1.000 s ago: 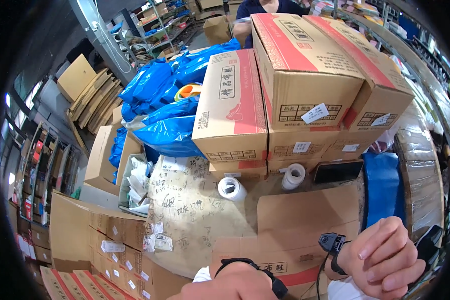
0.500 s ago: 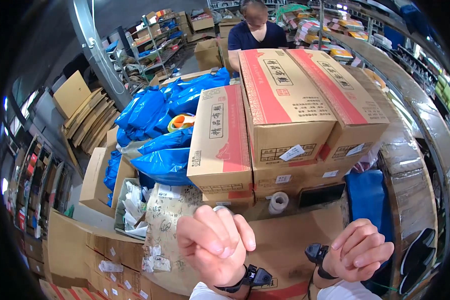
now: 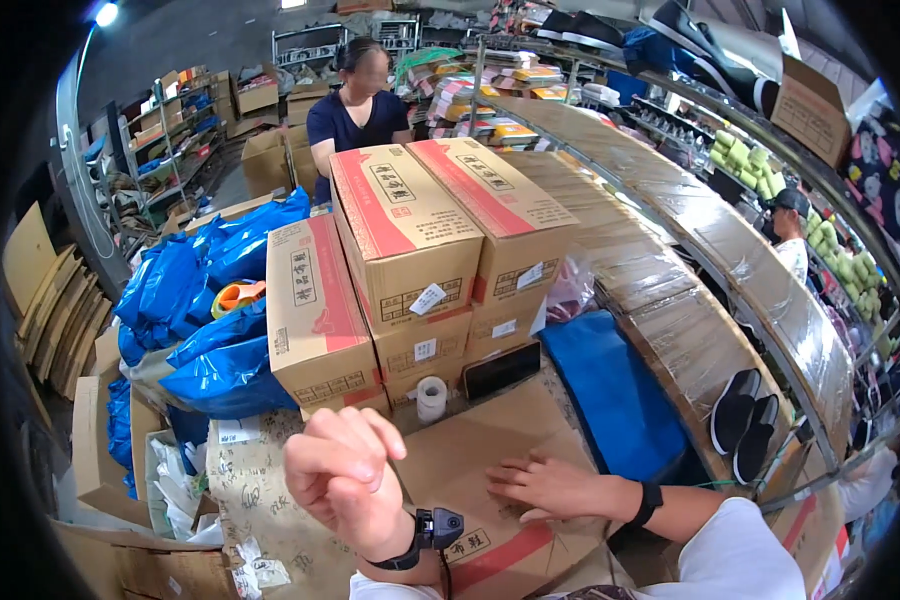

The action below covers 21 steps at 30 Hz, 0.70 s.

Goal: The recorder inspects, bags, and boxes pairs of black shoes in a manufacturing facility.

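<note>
My left hand (image 3: 342, 478) is raised over the table with its fingers curled into a loose fist, and nothing shows in it. A dark strap with a small black device (image 3: 438, 528) is on that wrist. My right hand (image 3: 550, 486) lies palm down, fingers stretched, on a flat brown cardboard box (image 3: 470, 440) with a red band along its near side. A black band (image 3: 649, 503) circles the right wrist. Just beyond this box stand a white roll (image 3: 431, 399) and a dark flat-screened device (image 3: 501, 370), which leans against stacked cartons.
Printed cartons (image 3: 405, 215) are stacked at the far side. Blue plastic bags (image 3: 220, 350) fill the left, near an orange tape roll (image 3: 238, 298). A blue sheet (image 3: 610, 385) and black shoes (image 3: 742, 425) lie right. A person (image 3: 360, 118) stands behind the cartons; another (image 3: 790, 235) is far right.
The view has swung to the right. My right hand, raised and curled before, now rests flat on the box. My left hand stays raised and curled.
</note>
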### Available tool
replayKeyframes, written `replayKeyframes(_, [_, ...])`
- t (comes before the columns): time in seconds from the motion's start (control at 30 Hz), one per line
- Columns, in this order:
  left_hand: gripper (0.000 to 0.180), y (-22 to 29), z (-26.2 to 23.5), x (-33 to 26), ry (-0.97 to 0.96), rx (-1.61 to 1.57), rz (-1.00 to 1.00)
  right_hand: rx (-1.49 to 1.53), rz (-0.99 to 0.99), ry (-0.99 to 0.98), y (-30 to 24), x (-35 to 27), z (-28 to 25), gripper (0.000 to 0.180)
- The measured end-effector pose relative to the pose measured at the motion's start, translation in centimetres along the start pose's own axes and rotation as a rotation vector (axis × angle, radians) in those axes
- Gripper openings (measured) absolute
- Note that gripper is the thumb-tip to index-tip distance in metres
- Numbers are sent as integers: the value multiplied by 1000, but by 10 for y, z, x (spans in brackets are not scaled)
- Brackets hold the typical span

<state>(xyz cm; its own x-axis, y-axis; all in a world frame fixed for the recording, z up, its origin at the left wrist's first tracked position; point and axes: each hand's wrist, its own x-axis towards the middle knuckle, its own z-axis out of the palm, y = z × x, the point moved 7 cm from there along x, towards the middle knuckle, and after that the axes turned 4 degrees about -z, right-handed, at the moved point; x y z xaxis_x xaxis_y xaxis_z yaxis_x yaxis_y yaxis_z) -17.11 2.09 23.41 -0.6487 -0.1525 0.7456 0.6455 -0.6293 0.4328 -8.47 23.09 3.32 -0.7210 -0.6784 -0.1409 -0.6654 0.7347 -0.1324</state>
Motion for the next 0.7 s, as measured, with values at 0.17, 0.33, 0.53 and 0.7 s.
replayKeyframes(0.17, [33, 14, 24, -13, -206, -11, -8, 60, 209, -177, -2, -27, 0, 91])
replayKeyframes(0.33, [17, 35, 43, -23, -478, -68, 21, 74, 351, -113, 6, -52, 20, 107])
replayKeyframes(0.53, [16, 47, 62, -33, -772, -429, 70, 108, 371, -224, 10, -48, 21, 113])
replayKeyframes(0.7, [26, 72, 71, -36, -1401, -973, 251, 70, 339, -222, 11, -46, 29, 114])
